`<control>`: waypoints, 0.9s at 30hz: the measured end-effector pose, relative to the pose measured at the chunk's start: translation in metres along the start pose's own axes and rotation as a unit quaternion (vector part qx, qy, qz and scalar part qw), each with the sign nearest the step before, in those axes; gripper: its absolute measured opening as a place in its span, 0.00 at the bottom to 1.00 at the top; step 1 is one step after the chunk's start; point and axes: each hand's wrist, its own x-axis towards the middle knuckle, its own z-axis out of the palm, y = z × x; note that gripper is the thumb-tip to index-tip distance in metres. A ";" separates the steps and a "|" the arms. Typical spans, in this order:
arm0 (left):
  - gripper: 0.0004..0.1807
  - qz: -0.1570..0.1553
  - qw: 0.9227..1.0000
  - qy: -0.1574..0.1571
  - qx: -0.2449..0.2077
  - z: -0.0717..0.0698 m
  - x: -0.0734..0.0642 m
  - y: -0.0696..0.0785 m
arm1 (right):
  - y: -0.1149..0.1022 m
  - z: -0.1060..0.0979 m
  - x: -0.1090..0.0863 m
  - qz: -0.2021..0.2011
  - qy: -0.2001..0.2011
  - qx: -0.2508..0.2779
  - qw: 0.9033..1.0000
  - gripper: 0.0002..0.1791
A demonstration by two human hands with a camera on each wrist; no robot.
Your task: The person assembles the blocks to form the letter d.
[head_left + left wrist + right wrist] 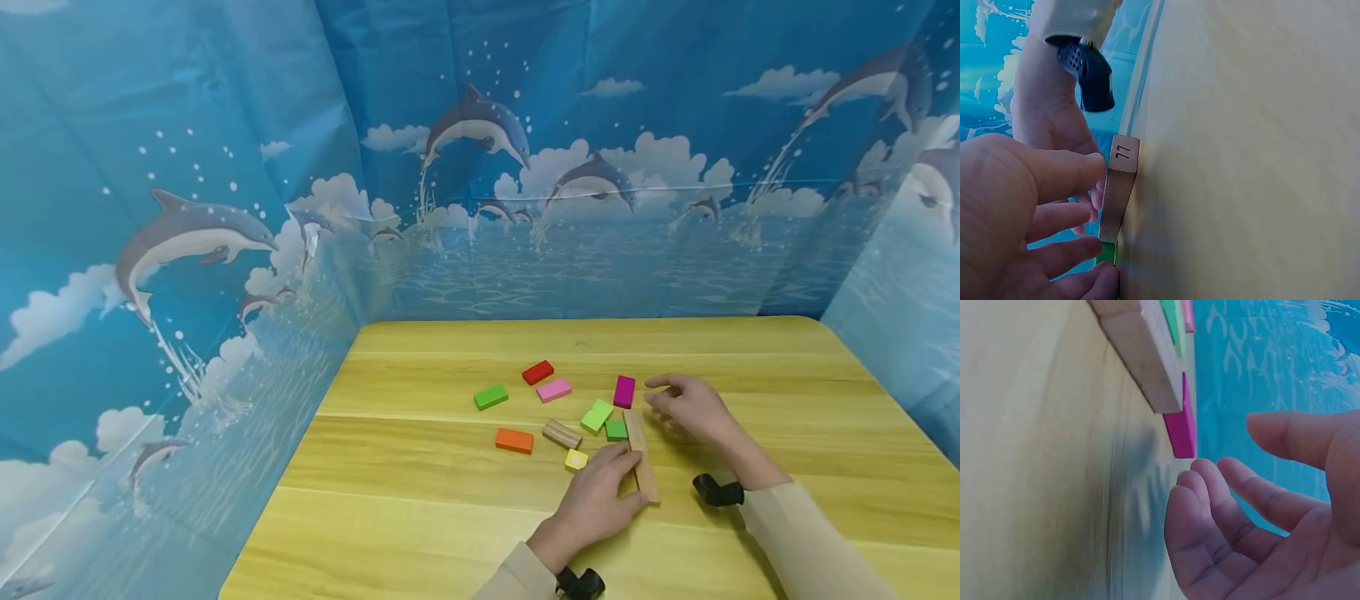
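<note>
A long strip of plain wood (643, 467) lies lengthwise on the table; the right wrist view shows a seam across the wood (1138, 344). Dark marks are stamped on its near end in the left wrist view. Along its left side rests my left hand (600, 492), fingers relaxed, thumb (1075, 172) right at the wood's side. My right hand (693, 408) hovers to the right of the strip's far end, fingers loosely bent and holding nothing. Closest to those fingertips is a magenta block (624, 392). A green block (616, 430) sits against the strip's left side.
Left of the strip are light green (597, 416), yellow (576, 460), brown grooved (562, 434) and orange (514, 441) blocks. Farther back lie pink (554, 390), red (537, 372) and green (491, 397) ones. A dolphin-print curtain (480, 250) borders the table (375, 533).
</note>
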 end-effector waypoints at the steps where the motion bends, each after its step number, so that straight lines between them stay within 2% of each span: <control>1: 0.30 0.002 1.000 -0.001 0.002 0.000 0.000 0.000 | 0.000 0.000 0.003 -0.003 -0.001 -0.008 1.000 0.28; 7: 0.31 0.014 1.000 -0.022 0.017 0.001 0.001 0.000 | 0.005 0.004 0.022 -0.025 -0.005 -0.062 0.998 0.29; 11: 0.32 0.018 0.999 -0.039 0.031 0.002 0.000 0.001 | 0.007 0.005 0.032 -0.041 -0.012 -0.076 0.996 0.31; 18: 0.34 0.020 0.997 -0.044 0.058 0.002 0.000 0.003 | 0.007 0.006 0.043 -0.034 -0.043 -0.077 0.995 0.37; 27: 0.33 0.011 0.998 -0.049 0.049 0.002 0.001 0.005 | 0.007 0.012 0.048 -0.025 -0.041 -0.100 0.994 0.37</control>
